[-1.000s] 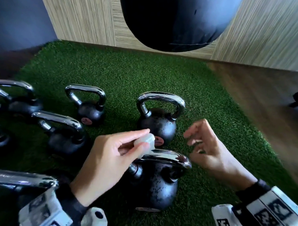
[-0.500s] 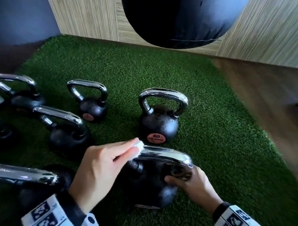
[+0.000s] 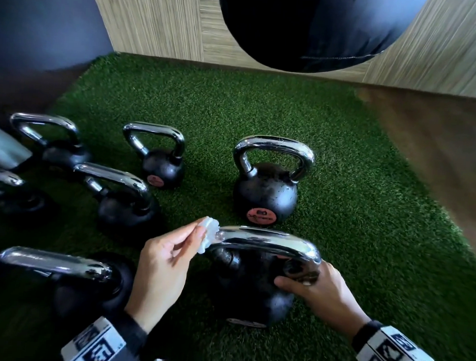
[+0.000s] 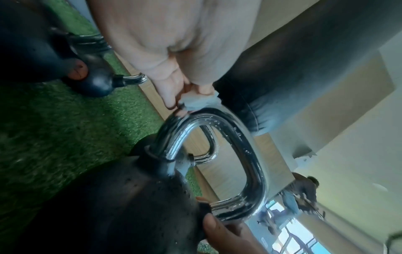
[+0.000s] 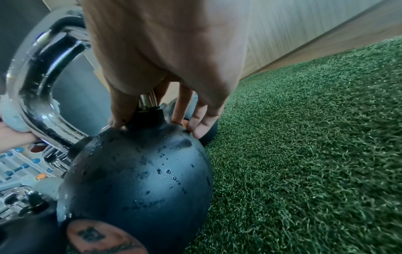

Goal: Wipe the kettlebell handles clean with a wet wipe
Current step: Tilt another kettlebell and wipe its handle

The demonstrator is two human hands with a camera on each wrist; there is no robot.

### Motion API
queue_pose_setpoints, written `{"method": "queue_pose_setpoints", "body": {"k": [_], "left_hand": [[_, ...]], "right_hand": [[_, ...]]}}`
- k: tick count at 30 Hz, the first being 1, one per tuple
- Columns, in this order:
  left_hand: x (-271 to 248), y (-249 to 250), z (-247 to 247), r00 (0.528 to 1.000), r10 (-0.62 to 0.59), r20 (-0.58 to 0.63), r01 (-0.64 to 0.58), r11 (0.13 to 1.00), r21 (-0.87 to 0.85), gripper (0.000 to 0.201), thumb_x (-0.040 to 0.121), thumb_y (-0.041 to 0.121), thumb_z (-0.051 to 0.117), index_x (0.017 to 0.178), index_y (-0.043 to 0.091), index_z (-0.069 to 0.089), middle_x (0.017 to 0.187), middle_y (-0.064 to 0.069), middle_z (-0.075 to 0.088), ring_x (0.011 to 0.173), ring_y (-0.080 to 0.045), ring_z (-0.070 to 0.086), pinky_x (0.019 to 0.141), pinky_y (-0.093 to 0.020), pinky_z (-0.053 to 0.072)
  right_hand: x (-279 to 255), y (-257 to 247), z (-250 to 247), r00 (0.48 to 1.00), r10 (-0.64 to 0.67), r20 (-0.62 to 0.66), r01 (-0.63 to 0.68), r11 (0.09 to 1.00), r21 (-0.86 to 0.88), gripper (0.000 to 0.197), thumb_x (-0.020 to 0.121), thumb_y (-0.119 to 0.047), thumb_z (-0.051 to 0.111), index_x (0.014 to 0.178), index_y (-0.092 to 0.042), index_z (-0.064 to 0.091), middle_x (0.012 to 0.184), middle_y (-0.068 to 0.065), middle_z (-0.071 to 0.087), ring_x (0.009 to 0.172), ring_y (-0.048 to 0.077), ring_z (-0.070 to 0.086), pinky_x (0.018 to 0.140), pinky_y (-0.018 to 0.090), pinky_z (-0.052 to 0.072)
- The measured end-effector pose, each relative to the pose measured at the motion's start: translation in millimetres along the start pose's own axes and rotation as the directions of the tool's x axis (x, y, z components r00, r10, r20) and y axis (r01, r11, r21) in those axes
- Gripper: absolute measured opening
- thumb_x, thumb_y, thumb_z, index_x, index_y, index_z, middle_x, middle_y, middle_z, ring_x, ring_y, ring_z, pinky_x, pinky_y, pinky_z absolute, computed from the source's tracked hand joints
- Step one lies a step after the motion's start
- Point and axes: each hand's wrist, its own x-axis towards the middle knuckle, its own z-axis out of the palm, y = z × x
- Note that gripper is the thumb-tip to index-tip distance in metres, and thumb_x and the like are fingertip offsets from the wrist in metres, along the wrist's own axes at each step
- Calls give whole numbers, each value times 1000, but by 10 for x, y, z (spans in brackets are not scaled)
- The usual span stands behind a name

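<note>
The nearest black kettlebell (image 3: 248,290) stands on green turf, its chrome handle (image 3: 269,243) beaded with droplets. My left hand (image 3: 196,234) pinches a crumpled white wet wipe (image 3: 208,232) and presses it against the handle's left bend; the left wrist view shows the wipe (image 4: 199,101) on top of the handle (image 4: 248,146). My right hand (image 3: 308,284) grips the base of the handle's right leg. In the right wrist view my right hand's thumb and fingers (image 5: 180,110) straddle that leg, tips resting on the wet ball (image 5: 139,171).
Several other chrome-handled kettlebells stand around: one just behind (image 3: 265,192), a small one (image 3: 161,163), one at mid-left (image 3: 121,199), one at the near left (image 3: 71,276). A dark punching bag (image 3: 306,27) hangs overhead. Wooden floor (image 3: 451,151) borders the turf (image 3: 379,227) on the right.
My right hand dropped from mid-air and took hold of the handle's right base. My left hand brought the wipe down onto the handle's left end and slid it slightly left.
</note>
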Motion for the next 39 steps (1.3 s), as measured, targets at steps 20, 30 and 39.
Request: {"method": "queue_pose_setpoints", "body": {"k": [20,30,39], "left_hand": [[-125,-471,-29,978,154,137,-205,816,541,19,85,53,68,70,42,63,58,22,68,61,9,69,50,-12,47],[309,-442,241,993,110,34,-112,859,499,27,84,39,79,68,17,74,53,24,62,54,14,57,54,-7,40],[745,-314,532,974,143,178,-215,839,501,27,89,36,72,79,11,73,56,11,56,58,11,48,60,-11,44]], "right_hand": [[-10,-150,-93,994,-102,-29,102,995,-3,40,57,-49,95,88,-49,69,91,-15,75,81,0,69,74,24,58],[-207,4,-31,897,-441,-26,411,854,-319,21,65,-32,83,78,-22,71,92,-17,67,82,11,64,74,22,53],[111,-173,140,932,-336,133,356,918,-175,45,77,-12,71,91,-55,71,93,-16,67,85,0,65,74,16,52]]}}
